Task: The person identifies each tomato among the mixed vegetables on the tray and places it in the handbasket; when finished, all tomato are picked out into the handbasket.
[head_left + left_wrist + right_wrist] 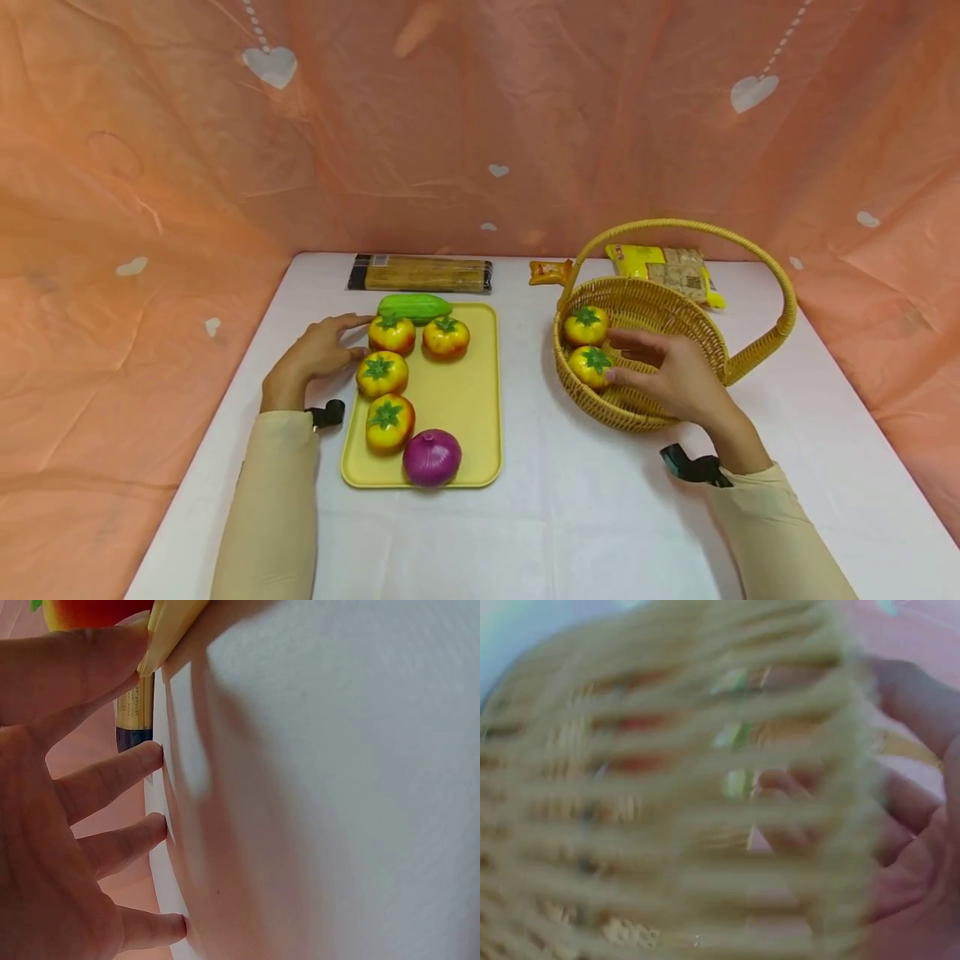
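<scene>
Beside the left edge of a yellow tray point(471, 417), my left hand point(313, 354) has its fingers spread. In the left wrist view its thumb point(82, 664) is at the tray rim. Several yellow-red tomatoes point(382, 374), a green ridged vegetable point(414, 307) and a purple onion point(432, 457) lie on the tray. My right hand point(675, 373) reaches into a wicker basket point(630, 287), thumb and fingers apart. Two tomatoes point(587, 326) lie at the basket's left side; the thumb appears to touch the nearer tomato point(590, 367). Basket weave partly hides this hand in the blurred right wrist view.
A pack of dry noodles point(429, 273) lies behind the tray. Behind the basket are a small orange packet point(550, 272) and a yellow bag point(663, 271). The basket's tall handle point(678, 223) arches up and to the right. An orange cloth point(480, 125) hangs behind the white table.
</scene>
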Demonstrator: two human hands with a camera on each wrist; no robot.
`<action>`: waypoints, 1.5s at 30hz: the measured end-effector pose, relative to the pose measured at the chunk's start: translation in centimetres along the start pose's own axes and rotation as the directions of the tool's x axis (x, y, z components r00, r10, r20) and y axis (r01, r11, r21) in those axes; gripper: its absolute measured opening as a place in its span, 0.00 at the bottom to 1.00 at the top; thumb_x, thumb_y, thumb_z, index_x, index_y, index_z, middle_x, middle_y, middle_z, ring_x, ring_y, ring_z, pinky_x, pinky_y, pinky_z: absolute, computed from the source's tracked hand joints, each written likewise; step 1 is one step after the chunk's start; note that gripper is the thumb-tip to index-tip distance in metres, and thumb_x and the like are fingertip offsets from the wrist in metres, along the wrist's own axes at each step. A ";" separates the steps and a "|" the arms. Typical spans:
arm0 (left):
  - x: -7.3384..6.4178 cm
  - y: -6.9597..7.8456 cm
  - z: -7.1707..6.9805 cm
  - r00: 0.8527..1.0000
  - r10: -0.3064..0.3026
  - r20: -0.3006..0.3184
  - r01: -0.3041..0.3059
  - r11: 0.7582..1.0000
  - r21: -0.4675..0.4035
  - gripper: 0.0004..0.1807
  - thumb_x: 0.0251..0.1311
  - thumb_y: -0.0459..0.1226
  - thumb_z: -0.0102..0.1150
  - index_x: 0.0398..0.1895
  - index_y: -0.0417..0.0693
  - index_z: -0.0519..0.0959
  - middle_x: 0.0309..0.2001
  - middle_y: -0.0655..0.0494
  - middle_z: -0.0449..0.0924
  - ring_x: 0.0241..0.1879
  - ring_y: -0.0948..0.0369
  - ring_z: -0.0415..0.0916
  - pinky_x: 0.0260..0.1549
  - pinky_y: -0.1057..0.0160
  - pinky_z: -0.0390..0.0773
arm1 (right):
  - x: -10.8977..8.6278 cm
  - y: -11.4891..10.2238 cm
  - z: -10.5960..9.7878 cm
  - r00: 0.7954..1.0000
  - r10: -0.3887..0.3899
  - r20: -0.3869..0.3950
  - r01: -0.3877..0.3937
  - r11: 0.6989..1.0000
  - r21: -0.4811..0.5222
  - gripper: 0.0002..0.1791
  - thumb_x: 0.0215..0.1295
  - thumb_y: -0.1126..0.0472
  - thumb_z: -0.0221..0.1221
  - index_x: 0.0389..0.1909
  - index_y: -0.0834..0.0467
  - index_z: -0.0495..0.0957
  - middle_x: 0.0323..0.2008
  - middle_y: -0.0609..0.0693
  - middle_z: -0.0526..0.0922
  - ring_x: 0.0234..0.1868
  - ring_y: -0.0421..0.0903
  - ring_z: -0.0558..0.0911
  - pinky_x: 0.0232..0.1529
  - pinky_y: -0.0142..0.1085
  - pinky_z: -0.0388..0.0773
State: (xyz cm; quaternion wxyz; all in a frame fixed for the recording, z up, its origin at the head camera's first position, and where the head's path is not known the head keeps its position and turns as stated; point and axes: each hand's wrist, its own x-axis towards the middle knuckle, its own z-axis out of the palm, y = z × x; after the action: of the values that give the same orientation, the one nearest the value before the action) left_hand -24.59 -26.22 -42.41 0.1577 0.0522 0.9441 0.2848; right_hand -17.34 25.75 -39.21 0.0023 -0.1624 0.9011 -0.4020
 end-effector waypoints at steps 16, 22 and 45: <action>0.1 -0.5 0.3 1.000 0.000 -0.002 0.000 1.000 -0.009 0.36 0.73 0.38 0.61 0.84 0.51 0.69 0.85 0.30 0.57 0.83 0.27 0.51 0.79 0.22 0.50 | 3.0 -4.8 5.1 0.989 -0.122 0.089 0.076 0.913 0.402 0.31 0.68 0.61 0.76 0.71 0.56 0.82 0.69 0.53 0.86 0.70 0.52 0.85 0.67 0.44 0.85; 0.2 -0.5 0.3 1.000 0.000 -0.001 0.000 1.000 -0.009 0.35 0.74 0.39 0.63 0.84 0.51 0.69 0.85 0.31 0.56 0.83 0.27 0.51 0.79 0.22 0.50 | 4.6 -6.2 7.7 0.991 -0.068 0.117 0.000 0.865 0.502 0.31 0.68 0.56 0.76 0.71 0.55 0.83 0.68 0.51 0.86 0.71 0.52 0.84 0.66 0.40 0.85; 0.3 -0.2 0.2 1.000 0.011 0.005 -0.011 1.000 0.003 0.36 0.73 0.38 0.61 0.84 0.51 0.69 0.84 0.30 0.58 0.83 0.27 0.52 0.79 0.22 0.51 | 11.6 -6.6 14.7 0.997 -0.056 0.061 0.013 0.832 0.554 0.31 0.69 0.62 0.75 0.71 0.63 0.81 0.70 0.64 0.83 0.73 0.60 0.82 0.77 0.52 0.76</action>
State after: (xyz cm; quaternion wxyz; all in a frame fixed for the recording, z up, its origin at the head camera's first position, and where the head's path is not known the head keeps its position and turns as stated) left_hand -24.78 -26.25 -42.74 0.1582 0.0583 0.9439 0.2840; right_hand -24.46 7.59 -42.90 0.0754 -0.1861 0.7426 -0.6390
